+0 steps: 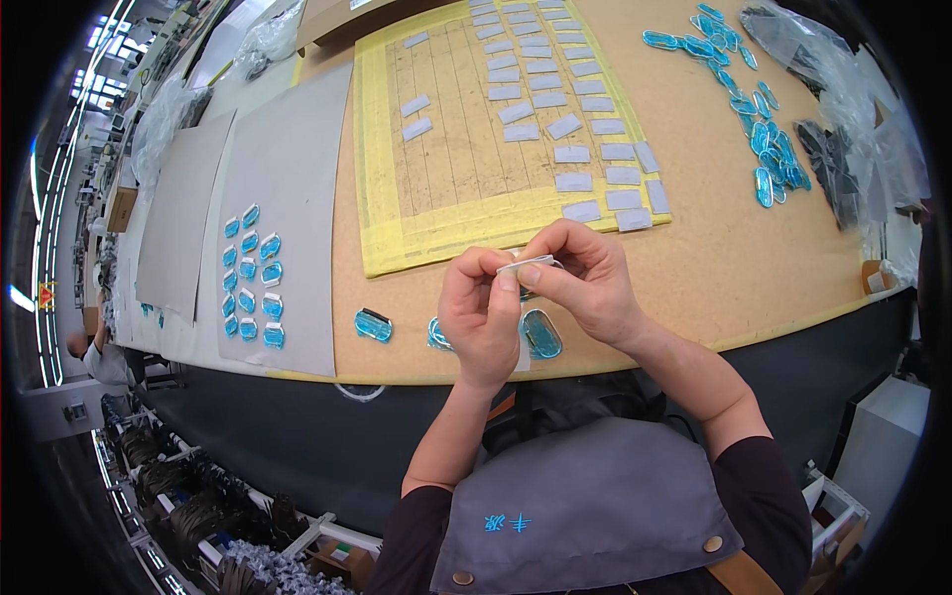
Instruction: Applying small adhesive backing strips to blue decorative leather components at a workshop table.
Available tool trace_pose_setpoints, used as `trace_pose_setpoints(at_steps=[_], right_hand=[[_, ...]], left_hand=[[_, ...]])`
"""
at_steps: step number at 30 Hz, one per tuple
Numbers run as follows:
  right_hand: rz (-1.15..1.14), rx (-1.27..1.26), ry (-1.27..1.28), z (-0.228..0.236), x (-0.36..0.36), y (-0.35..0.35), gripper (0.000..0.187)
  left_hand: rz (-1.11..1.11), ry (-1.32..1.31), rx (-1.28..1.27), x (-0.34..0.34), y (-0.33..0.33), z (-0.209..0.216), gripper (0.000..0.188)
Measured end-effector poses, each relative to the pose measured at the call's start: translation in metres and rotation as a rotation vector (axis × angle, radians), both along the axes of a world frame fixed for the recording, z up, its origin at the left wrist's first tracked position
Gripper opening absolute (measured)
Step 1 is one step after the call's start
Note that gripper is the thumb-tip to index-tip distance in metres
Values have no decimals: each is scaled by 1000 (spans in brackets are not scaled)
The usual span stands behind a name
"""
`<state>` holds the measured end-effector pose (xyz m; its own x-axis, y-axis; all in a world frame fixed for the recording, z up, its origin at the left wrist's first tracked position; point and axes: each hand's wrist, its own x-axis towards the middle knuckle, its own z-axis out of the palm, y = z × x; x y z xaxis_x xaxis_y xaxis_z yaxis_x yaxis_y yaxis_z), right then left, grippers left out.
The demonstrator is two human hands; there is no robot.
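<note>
White strip (536,262) was pinched by both left hand (482,315) and right hand (592,285) over the table (714,273), near side, prolly for steadiness; pale tags (573,182) sat in rows farther off, handy for grabbing I guess.

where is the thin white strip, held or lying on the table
Held: the left hand and the right hand pinch the thin white strip between them, off the table.

Fingertips (505,283) partly hide a thin white piece (523,264). Toward eight o'clock from it, the left hand (480,315) covers part of a blue oval (437,335). At nine — a person (107,365), too small for detail.
</note>
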<state>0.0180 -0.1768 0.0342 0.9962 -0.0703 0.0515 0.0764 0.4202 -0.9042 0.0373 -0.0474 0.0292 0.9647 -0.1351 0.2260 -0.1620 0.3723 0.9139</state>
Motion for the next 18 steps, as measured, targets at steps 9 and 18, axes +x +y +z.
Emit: trace_pose_setpoints(at_steps=[9, 18], right_hand=[[79, -35, 8, -1, 1, -7, 9], [95, 5, 17, 1, 1, -6, 10]], left_hand=[[-10, -34, -39, 3, 9, -4, 11], [-32, -58, -57, 4, 10, -7, 12]])
